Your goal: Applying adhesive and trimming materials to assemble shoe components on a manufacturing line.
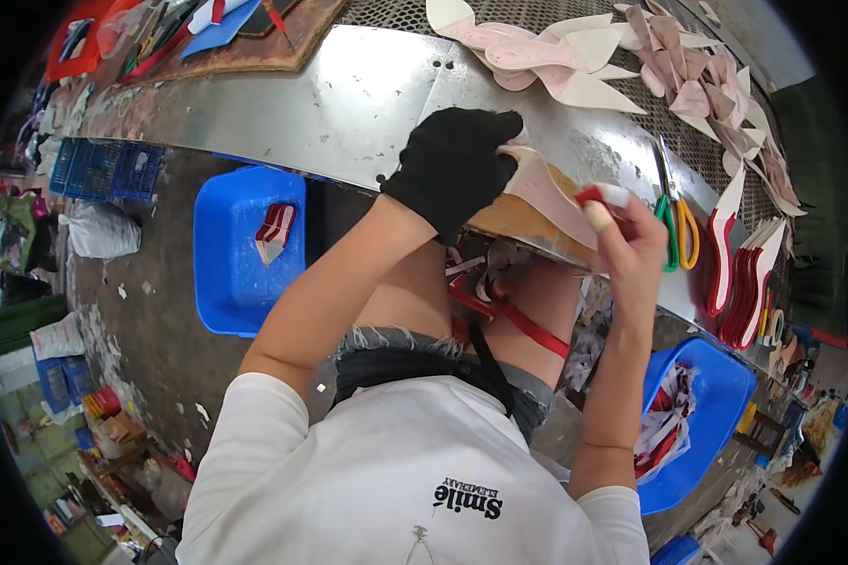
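Note:
My left hand, in a black glove, is closed on the upper end of a pale pink shoe-upper piece. The piece stretches across a small wooden board at the bench's near edge. By its other end is my bare right hand, with white wrapping on a finger. Its fingers are pinched around a small red edge; whether this is a separate strip is unclear. Just right of that hand lie green-handled scissors and yellow-handled scissors.
Stacked red-and-white pieces lie at the bench's right. Pink pieces are heaped on the mesh at the back. A blue tub with a few pieces stands at left; another blue tub at right holds scraps.

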The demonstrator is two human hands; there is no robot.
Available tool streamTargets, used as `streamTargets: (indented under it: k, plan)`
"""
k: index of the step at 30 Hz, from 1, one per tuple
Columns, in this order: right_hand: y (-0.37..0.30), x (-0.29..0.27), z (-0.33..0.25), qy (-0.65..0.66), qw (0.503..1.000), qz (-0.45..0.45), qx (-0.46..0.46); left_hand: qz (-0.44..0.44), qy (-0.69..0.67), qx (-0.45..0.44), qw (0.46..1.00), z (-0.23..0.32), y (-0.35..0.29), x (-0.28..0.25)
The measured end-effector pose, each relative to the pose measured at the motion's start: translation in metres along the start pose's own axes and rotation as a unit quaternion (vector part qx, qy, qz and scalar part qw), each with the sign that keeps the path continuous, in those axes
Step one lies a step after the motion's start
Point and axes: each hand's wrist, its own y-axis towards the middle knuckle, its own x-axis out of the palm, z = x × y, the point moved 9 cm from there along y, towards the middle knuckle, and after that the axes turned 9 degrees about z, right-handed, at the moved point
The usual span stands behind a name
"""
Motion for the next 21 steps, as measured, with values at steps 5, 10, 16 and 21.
streamTargets:
  k: [5, 10, 16, 21]
  plan:
    - [0.022, 0.039, 0.001, -0.026, 0.998, -0.05, 0.018, -0.067, -0.046, -0.049, 0.995, -0.007, 0.005, 0.005]
    - [0.033, 0.045, 0.004, -0.058, 0.998, -0.022, -0.001, -0.06, -0.074, -0.036, 0.995, -0.004, 0.008, 0.003]
    - [0.038, 0.047, 0.001, -0.075, 0.993, -0.013, -0.086, -0.027, -0.063, -0.034, 0.997, -0.009, 0.006, 0.002]
    - [0.036, 0.052, -0.004, -0.115, 0.989, 0.0, -0.098, -0.005, -0.074, -0.02, 0.997, -0.007, 0.005, 0.001]
